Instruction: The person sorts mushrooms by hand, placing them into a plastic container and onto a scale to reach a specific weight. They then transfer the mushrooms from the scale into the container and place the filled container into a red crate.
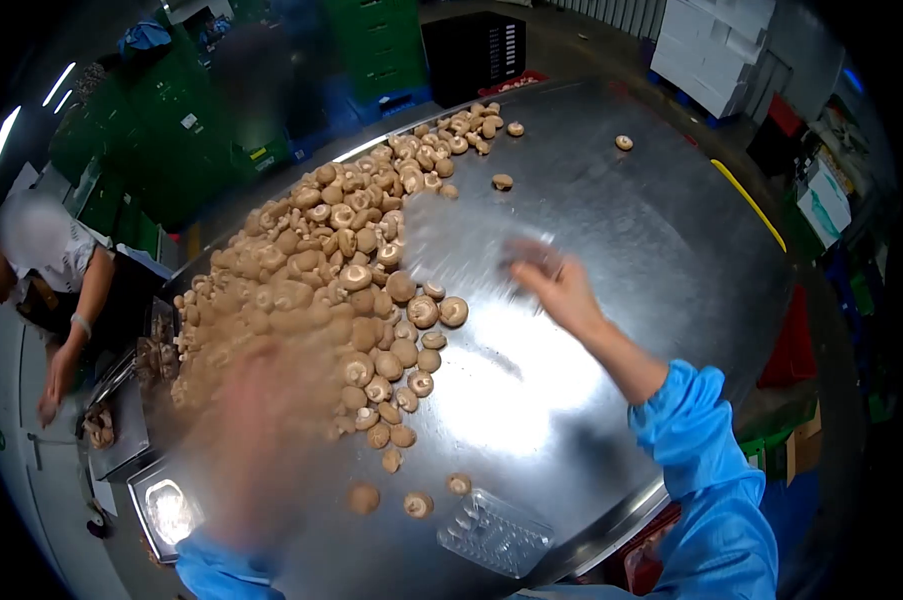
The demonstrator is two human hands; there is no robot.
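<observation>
My right hand grips the right edge of a clear plastic tray, blurred by motion, above the steel table. Brown mushrooms lie in a big heap to the left of that tray. Over the near left side of the heap is my left hand, so smeared by motion that its fingers do not show. A second clear plastic tray lies at the table's near edge, and a few loose mushrooms are close to it.
Bare steel tabletop stretches to the right, with single mushrooms on it. To the left, another person works beside a metal tray and a scale-like metal box. Green crates and white boxes stand behind.
</observation>
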